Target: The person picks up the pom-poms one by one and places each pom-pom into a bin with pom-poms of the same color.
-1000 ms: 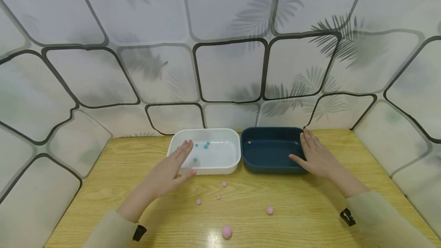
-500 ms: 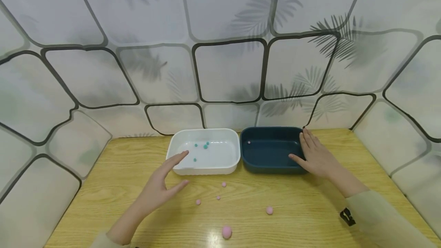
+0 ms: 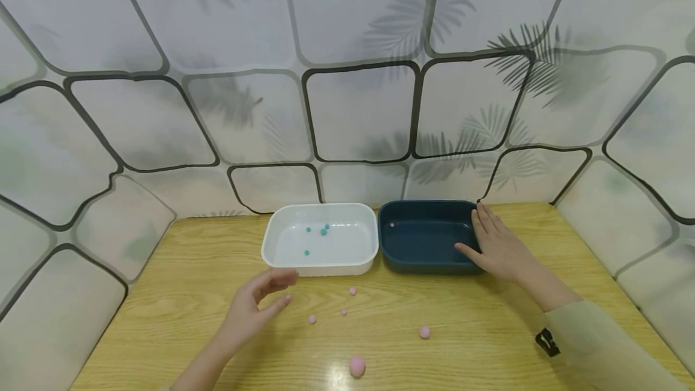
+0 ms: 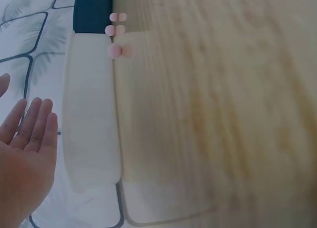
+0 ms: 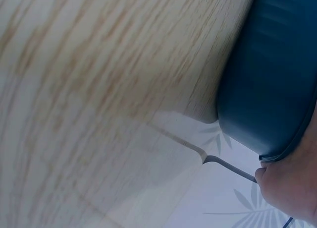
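My left hand hovers over the table just in front of the white dish, fingers loosely bent, thumb apart, holding nothing. In the left wrist view its palm and fingers show beside that dish. My right hand rests with straight fingers along the right rim of the dark blue dish, thumb over its front inside. Several small teal balls lie in the white dish; one tiny pink ball lies in the blue one. Nearest my left hand on the table is a small pink ball.
More pink balls lie on the wooden table: a large pink ball near the front, a medium pink ball to its right, and two small ones nearer the dishes. The dishes stand side by side before a patterned backdrop.
My left hand has drawn back from over the white dish toward me, its fingers bending more. My right hand has stayed on the blue dish's rim.
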`<state>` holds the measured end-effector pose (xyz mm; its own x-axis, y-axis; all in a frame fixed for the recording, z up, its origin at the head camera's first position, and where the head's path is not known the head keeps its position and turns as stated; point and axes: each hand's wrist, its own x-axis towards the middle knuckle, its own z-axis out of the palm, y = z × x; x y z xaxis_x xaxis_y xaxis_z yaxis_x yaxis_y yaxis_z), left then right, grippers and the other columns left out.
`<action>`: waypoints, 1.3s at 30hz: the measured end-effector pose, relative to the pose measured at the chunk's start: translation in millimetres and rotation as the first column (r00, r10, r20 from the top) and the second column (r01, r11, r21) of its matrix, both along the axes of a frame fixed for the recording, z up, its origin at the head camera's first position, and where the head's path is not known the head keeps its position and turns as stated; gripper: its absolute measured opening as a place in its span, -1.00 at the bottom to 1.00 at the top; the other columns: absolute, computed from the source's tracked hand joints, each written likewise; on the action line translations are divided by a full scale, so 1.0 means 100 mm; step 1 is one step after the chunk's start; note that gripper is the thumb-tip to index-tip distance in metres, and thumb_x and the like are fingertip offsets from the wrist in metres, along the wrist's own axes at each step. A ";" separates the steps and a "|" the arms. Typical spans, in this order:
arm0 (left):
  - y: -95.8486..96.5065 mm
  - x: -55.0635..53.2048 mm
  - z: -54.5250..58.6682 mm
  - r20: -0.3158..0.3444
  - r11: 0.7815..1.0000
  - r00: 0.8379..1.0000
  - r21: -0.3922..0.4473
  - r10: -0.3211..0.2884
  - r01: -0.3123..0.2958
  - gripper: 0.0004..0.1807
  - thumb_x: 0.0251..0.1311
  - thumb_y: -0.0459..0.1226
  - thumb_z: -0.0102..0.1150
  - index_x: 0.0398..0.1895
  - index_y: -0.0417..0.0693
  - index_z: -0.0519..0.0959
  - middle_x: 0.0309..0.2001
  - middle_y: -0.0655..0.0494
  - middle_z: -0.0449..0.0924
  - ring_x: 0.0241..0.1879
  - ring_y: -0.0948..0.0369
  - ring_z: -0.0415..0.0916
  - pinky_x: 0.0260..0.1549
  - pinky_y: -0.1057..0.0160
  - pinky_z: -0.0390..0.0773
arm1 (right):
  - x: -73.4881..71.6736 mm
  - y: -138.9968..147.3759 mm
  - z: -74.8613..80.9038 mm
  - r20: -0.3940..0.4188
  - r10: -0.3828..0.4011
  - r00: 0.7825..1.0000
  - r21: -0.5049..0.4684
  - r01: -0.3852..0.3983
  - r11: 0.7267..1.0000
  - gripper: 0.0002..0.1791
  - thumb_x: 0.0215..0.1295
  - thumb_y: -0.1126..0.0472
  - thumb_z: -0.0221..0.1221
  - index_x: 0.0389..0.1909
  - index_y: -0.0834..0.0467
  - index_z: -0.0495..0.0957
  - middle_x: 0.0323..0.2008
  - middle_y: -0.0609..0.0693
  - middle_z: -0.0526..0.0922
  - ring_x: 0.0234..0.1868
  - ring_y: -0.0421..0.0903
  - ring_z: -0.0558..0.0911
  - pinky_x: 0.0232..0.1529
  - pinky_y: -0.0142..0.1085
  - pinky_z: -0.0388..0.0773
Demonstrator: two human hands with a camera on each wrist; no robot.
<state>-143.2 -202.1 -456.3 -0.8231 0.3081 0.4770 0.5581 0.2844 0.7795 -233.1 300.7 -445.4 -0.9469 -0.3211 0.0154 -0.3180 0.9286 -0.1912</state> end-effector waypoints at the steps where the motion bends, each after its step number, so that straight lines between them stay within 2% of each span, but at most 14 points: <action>1: 0.00 0.00 -0.02 0.014 1.000 1.000 0.009 -0.003 0.003 -0.59 0.22 -0.66 0.30 0.15 -0.40 0.62 0.00 -0.25 0.75 0.05 0.44 0.69 0.12 0.47 0.67 | 0.00 0.00 0.00 0.002 0.000 1.000 -0.002 0.000 1.000 0.17 0.56 -0.37 0.03 0.61 0.58 -0.10 0.64 0.56 -0.16 0.68 0.47 -0.11 0.64 0.34 -0.03; 5: 0.00 -0.01 -0.07 0.073 0.999 0.996 0.018 -0.052 0.051 -0.64 0.25 -0.65 0.27 0.12 -0.50 0.61 -0.04 -0.39 0.72 -0.01 0.43 0.72 0.04 0.42 0.73 | 0.00 0.00 0.00 0.008 -0.002 1.000 -0.013 0.002 1.000 0.17 0.56 -0.36 0.04 0.61 0.58 -0.10 0.65 0.56 -0.17 0.68 0.47 -0.12 0.64 0.34 -0.03; 7: 0.00 -0.03 -0.08 0.106 0.996 0.991 0.013 -0.087 0.086 -0.66 0.27 -0.64 0.26 0.11 -0.54 0.60 -0.05 -0.47 0.69 -0.04 0.41 0.73 0.01 0.40 0.75 | 0.00 0.00 0.00 0.009 -0.002 1.000 -0.018 0.003 1.000 0.16 0.56 -0.35 0.05 0.61 0.57 -0.10 0.65 0.56 -0.18 0.68 0.46 -0.13 0.64 0.34 -0.03; 10: -0.01 -0.05 -0.10 0.158 0.992 0.979 -0.002 -0.127 0.129 -0.69 0.30 -0.59 0.27 0.10 -0.58 0.59 -0.06 -0.51 0.69 -0.08 0.38 0.73 -0.01 0.38 0.76 | 0.00 0.01 0.00 0.012 -0.004 1.000 -0.022 0.004 1.000 0.16 0.56 -0.35 0.05 0.61 0.57 -0.11 0.65 0.55 -0.18 0.68 0.46 -0.14 0.64 0.34 -0.04; 17: -0.01 -0.09 -0.14 0.318 0.985 0.942 -0.094 -0.109 0.145 -0.64 0.31 -0.47 0.36 0.12 -0.53 0.61 -0.04 -0.38 0.75 -0.11 0.41 0.69 -0.03 0.35 0.76 | 0.00 0.02 -0.02 0.008 0.001 1.000 -0.010 -0.001 1.000 0.16 0.57 -0.35 0.04 0.61 0.57 -0.10 0.65 0.55 -0.17 0.69 0.45 -0.14 0.64 0.34 -0.03; 20: 0.00 -0.11 -0.15 0.359 0.980 0.927 -0.123 -0.106 0.159 -0.61 0.28 -0.45 0.40 0.12 -0.50 0.63 -0.04 -0.34 0.76 -0.12 0.35 0.70 -0.05 0.34 0.76 | 0.00 0.02 -0.02 0.002 0.004 1.000 -0.004 -0.004 1.000 0.16 0.57 -0.35 0.04 0.61 0.58 -0.09 0.64 0.56 -0.16 0.68 0.46 -0.12 0.64 0.34 -0.01; 25: 0.00 -0.13 -0.19 0.371 0.971 0.922 -0.153 -0.114 0.181 -0.62 0.23 -0.42 0.44 0.07 -0.46 0.66 -0.06 -0.29 0.77 -0.16 0.31 0.71 -0.09 0.36 0.76 | 0.01 0.02 -0.03 -0.001 0.006 1.000 -0.012 -0.006 1.000 0.15 0.56 -0.34 0.05 0.60 0.58 -0.09 0.64 0.57 -0.15 0.68 0.47 -0.11 0.63 0.35 0.00; 32: 0.00 -0.17 -0.24 0.351 0.962 0.932 -0.209 -0.093 0.175 -0.66 0.20 -0.36 0.51 0.00 -0.36 0.72 -0.14 -0.17 0.80 -0.21 0.37 0.68 -0.14 0.36 0.75 | -0.02 0.02 -0.06 0.006 0.003 1.000 -0.020 -0.003 1.000 0.15 0.57 -0.34 0.04 0.62 0.56 -0.12 0.65 0.54 -0.18 0.69 0.45 -0.14 0.65 0.34 -0.03; 39: 0.00 -0.21 -0.25 0.327 0.943 0.940 -0.273 -0.094 0.189 -0.68 0.13 -0.34 0.58 -0.07 -0.27 0.75 -0.21 -0.02 0.79 -0.23 0.43 0.62 -0.17 0.38 0.74 | -0.02 0.02 -0.04 -0.003 0.007 1.000 -0.019 -0.007 1.000 0.15 0.57 -0.33 0.05 0.61 0.57 -0.10 0.65 0.55 -0.17 0.69 0.45 -0.11 0.64 0.34 -0.01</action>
